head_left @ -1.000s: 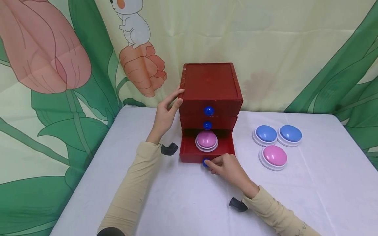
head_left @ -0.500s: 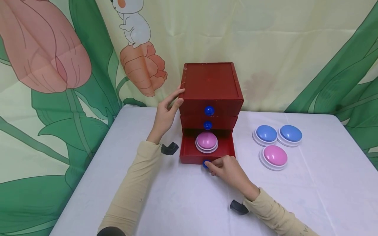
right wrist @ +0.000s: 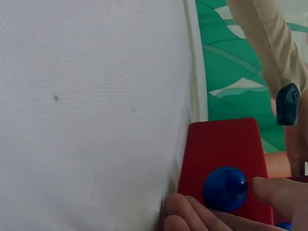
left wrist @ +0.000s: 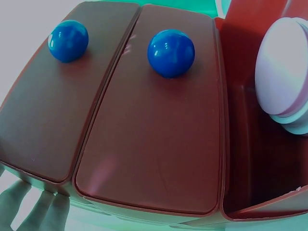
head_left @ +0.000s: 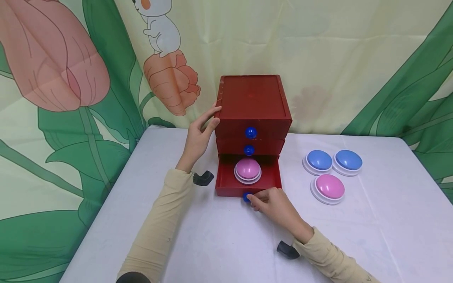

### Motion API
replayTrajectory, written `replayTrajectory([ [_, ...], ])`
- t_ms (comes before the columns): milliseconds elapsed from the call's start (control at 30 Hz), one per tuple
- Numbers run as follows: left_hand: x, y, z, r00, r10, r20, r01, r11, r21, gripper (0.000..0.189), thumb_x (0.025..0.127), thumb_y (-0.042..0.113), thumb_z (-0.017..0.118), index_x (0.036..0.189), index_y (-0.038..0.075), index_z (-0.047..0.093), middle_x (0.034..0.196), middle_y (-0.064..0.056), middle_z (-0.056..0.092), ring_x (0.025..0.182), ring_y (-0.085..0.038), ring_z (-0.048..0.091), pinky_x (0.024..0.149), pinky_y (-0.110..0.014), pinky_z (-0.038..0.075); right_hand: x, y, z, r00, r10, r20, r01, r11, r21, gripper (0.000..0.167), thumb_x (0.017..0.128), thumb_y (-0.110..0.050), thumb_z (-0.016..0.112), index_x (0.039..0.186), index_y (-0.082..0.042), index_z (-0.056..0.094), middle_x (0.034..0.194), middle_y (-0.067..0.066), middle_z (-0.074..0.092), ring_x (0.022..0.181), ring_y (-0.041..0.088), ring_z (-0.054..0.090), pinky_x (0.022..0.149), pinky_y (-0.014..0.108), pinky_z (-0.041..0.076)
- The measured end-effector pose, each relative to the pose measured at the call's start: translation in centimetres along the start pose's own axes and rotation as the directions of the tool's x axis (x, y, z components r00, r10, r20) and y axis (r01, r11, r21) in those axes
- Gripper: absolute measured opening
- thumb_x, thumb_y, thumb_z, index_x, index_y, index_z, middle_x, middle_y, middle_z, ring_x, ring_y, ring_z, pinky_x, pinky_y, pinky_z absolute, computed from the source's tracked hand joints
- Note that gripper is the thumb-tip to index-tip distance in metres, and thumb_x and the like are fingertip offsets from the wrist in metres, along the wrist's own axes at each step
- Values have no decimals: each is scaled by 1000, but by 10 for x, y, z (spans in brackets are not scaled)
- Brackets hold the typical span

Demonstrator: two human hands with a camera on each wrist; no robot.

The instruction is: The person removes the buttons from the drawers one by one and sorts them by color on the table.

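A dark red drawer cabinet [head_left: 253, 98] with blue ball knobs stands on the table, its bottom drawer [head_left: 226, 181] pulled out. Inside that drawer sits a pink push button on a white base [head_left: 247, 169]. My left hand [head_left: 196, 141] rests against the cabinet's left side with fairly straight fingers; some fingers [left wrist: 53, 211] show in the left wrist view. My right hand [head_left: 277, 206] has thumb and fingers about the bottom drawer's blue knob [right wrist: 225, 188]. In the right wrist view a narrow gap shows between thumb tip and knob.
Right of the cabinet, two blue push buttons [head_left: 319, 160] and another pink push button [head_left: 330, 186] stand on the white-covered table [head_left: 382, 220]. A printed curtain [head_left: 318, 59] hangs behind the cabinet.
The bottom drawer slid slightly toward me between one second and half a second ago, then stayed put. My right hand has since shifted a little to the right. My left hand keeps its place.
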State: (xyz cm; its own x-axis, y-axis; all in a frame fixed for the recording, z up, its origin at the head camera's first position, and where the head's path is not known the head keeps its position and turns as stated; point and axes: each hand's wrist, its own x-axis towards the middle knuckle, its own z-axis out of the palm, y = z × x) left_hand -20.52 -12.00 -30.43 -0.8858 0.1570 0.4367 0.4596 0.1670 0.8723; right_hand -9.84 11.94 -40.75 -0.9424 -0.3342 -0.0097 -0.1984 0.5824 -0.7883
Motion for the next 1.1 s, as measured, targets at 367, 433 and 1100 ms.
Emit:
replayTrajectory([
  [367, 0, 1, -1, 1000, -6, -7, 6, 1000, 15, 41, 102, 13, 54, 142, 4, 53, 154, -10, 45, 144, -21, 39, 113, -45, 40, -1, -9, -14, 999, -47, 3, 47, 999, -24, 23, 94, -31, 69, 85, -13, 80, 67, -3, 72, 62, 9, 67, 59, 22, 51],
  [433, 0, 0, -1, 1000, -3, -6, 3, 1000, 14, 41, 102, 13, 54, 142, 4, 53, 154, -10, 44, 144, -22, 39, 112, -45, 41, -1, -12, -18, 998, -55, -8, 54, 997, -54, 25, 94, -31, 69, 80, -14, 79, 65, -4, 71, 61, 6, 63, 57, 22, 50],
  [1100, 0, -1, 0, 1000, 10, -1, -10, 1000, 9, 41, 102, 11, 54, 142, 3, 53, 156, -10, 41, 145, -21, 38, 112, -45, 41, 6, -26, -41, 995, -62, -82, 58, 997, -56, 16, 92, -20, 72, 99, -7, 79, 75, 2, 75, 68, 10, 71, 63, 22, 55],
])
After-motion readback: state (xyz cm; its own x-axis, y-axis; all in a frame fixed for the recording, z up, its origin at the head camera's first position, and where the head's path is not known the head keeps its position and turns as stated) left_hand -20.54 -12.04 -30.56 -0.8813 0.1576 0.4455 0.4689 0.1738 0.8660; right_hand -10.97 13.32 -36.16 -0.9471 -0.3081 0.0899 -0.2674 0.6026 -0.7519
